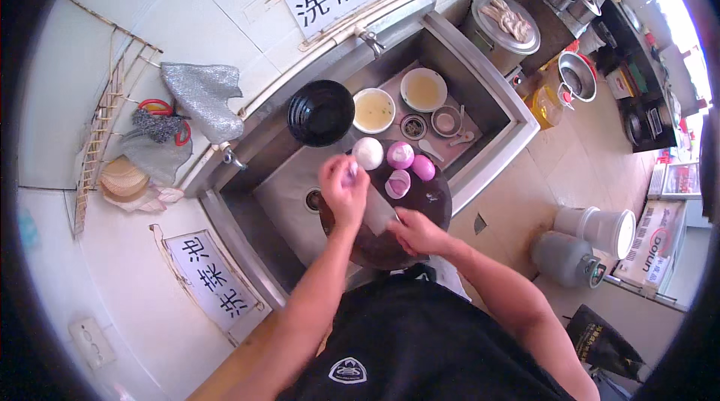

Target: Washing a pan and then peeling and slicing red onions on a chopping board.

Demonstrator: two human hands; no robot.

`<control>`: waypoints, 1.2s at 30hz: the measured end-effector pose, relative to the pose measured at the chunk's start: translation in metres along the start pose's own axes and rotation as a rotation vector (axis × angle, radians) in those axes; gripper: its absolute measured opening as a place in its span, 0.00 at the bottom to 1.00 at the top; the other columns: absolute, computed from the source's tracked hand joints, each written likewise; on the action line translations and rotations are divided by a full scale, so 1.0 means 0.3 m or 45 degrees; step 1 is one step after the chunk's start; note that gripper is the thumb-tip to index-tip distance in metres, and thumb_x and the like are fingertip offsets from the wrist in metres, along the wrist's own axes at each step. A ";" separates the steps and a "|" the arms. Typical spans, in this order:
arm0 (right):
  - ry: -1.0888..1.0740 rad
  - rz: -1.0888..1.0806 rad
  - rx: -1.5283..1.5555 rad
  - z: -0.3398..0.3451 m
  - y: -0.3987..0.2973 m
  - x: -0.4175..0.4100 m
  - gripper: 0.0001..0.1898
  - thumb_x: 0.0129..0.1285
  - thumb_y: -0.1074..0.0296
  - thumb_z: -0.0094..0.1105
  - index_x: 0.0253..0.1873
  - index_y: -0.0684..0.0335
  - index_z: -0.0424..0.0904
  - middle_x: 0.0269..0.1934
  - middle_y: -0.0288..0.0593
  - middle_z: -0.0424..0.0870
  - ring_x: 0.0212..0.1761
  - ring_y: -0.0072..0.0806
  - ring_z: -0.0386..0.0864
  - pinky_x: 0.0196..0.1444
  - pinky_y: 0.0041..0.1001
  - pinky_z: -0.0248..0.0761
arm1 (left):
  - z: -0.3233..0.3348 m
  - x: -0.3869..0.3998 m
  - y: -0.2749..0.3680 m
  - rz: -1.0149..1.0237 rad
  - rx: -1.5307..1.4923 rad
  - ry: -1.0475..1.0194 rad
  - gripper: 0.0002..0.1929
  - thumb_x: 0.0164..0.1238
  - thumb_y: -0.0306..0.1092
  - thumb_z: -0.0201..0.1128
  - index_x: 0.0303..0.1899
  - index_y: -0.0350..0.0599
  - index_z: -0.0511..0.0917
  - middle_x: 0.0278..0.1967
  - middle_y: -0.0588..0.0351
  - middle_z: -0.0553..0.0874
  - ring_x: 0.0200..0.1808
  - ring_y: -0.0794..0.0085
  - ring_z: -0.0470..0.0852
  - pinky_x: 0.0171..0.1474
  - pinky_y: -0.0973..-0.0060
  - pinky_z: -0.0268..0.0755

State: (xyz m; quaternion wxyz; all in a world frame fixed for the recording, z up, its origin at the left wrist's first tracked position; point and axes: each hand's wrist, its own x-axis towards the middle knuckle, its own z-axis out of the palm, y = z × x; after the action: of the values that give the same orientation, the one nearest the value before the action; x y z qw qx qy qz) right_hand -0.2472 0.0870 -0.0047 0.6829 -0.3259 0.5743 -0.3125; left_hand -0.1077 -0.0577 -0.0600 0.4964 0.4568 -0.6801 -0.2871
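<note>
My right hand (417,230) is closed on the handle of a cleaver, whose broad blade (380,212) lies over a dark round chopping board (433,226). Beyond the blade, my left hand (345,182), somewhat blurred, pinches a small pinkish-white piece that I cannot identify. A round white object (368,153), perhaps an onion or a ball, rests at the board's far edge. Right of it are two pink eggs, one (400,155) with white patches and the other (423,167) smoother. A white and pink shell-like piece (397,184) is nearer to me.
A black bowl (321,113) and a white bowl of pale liquid (374,110) stand by the board. The right sink basin holds another such bowl (423,90), a small bowl (447,121) and spoons. Faucets (369,42) jut over the basins. A gas cylinder (565,260) lies at right.
</note>
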 end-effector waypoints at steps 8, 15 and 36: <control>0.175 0.003 -0.064 0.010 -0.352 0.336 0.16 0.80 0.60 0.56 0.40 0.69 0.73 0.20 0.39 0.76 0.16 0.26 0.75 0.18 0.31 0.68 | 0.111 0.476 -0.266 -0.228 -0.014 0.121 0.12 0.60 0.28 0.73 0.45 0.39 0.90 0.43 0.50 0.88 0.40 0.66 0.88 0.48 0.70 0.82; 0.407 0.061 -0.184 -0.031 -0.430 0.196 0.15 0.77 0.60 0.61 0.45 0.69 0.76 0.20 0.37 0.75 0.17 0.25 0.76 0.20 0.29 0.69 | 0.141 0.522 -0.533 -0.435 0.262 -0.081 0.11 0.57 0.34 0.72 0.40 0.43 0.91 0.39 0.47 0.91 0.40 0.56 0.90 0.49 0.63 0.82; 0.608 -0.105 0.428 -0.153 0.069 -0.306 0.12 0.77 0.69 0.62 0.57 0.67 0.75 0.29 0.34 0.77 0.17 0.18 0.72 0.18 0.25 0.66 | 0.107 -0.171 0.139 0.042 0.417 -0.679 0.27 0.50 0.38 0.84 0.52 0.47 0.80 0.54 0.50 0.81 0.55 0.50 0.81 0.57 0.55 0.76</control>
State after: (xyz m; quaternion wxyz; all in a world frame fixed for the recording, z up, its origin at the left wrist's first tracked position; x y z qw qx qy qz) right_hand -0.3047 0.1689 0.0261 0.5596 -0.1486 0.6451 -0.4986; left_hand -0.1473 0.0042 -0.0569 0.2250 0.4283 -0.8308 -0.2752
